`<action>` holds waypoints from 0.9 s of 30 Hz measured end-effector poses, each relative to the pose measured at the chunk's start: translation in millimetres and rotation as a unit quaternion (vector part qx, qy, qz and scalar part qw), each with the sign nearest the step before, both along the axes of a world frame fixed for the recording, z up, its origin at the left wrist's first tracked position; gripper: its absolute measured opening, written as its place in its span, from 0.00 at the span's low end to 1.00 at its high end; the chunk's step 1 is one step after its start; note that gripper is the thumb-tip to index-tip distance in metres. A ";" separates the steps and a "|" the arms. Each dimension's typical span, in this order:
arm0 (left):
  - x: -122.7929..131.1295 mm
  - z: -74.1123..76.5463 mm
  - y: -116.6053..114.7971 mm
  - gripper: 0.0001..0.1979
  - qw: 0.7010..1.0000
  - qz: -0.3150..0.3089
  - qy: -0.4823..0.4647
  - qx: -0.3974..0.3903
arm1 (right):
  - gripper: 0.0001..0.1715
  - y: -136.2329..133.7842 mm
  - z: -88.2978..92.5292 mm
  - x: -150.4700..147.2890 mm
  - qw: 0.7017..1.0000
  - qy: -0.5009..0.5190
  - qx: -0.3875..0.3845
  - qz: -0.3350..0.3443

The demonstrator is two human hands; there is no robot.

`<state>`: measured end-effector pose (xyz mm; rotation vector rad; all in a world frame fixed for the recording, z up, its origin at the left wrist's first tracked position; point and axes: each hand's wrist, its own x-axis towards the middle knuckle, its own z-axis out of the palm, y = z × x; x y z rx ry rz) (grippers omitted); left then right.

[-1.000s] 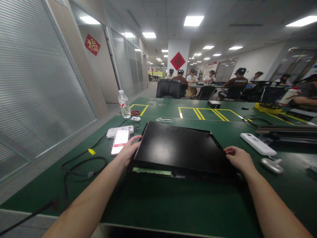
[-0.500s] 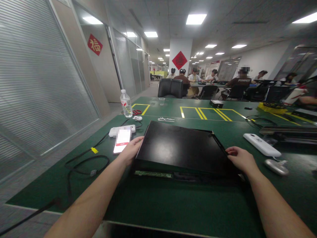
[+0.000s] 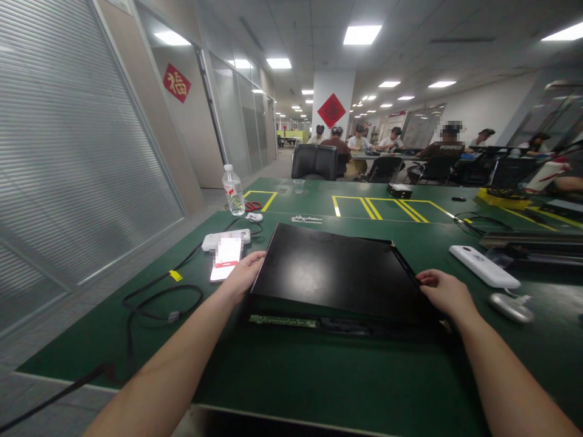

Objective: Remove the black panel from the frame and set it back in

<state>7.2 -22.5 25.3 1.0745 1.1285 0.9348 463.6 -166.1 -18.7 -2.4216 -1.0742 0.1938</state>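
A flat black rectangular panel (image 3: 328,267), glossy on top, lies slightly tilted in front of me. My left hand (image 3: 248,274) has its fingers closed on the panel's left edge; some fingertips are hidden beneath it. At the right edge, my right hand (image 3: 444,290) pinches the rim between thumb and fingers. Below the panel's near edge, a narrow green circuit board strip (image 3: 283,321) shows beside a dark part. A thin dark frame rail (image 3: 403,258) runs along the panel's right side.
Left of the panel are a phone (image 3: 226,261), a white power bank (image 3: 226,239), a water bottle (image 3: 233,191) and a looped black cable (image 3: 166,303). Another white power bank (image 3: 483,266) and a silver mouse-shaped object (image 3: 511,308) lie right. Several people sit at far tables.
The view shifts very slightly. Both hands keep their places on the panel, which has not visibly moved on the table.
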 end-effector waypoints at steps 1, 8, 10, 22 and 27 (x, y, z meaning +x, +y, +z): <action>-0.2 -1.2 0.6 0.19 1.000 -0.001 -0.003 0.004 | 0.15 0.0 -0.2 0.1 1.000 -0.002 0.002 0.000; -0.7 -2.9 1.4 0.18 1.000 -0.001 -0.008 0.003 | 0.15 -0.2 -2.9 1.8 1.000 -0.006 0.016 0.002; -0.3 -1.5 0.8 0.17 1.000 -0.001 -0.005 0.000 | 0.15 -0.2 -3.0 1.7 1.000 -0.006 0.013 0.001; 3.0 6.0 -4.2 0.16 1.000 0.007 0.003 -0.021 | 0.15 -0.2 0.6 -0.2 1.000 -0.006 0.008 -0.003; 3.5 7.2 -4.2 0.17 0.999 0.008 0.002 -0.034 | 0.15 -0.9 0.6 -0.3 1.000 -0.010 0.004 -0.002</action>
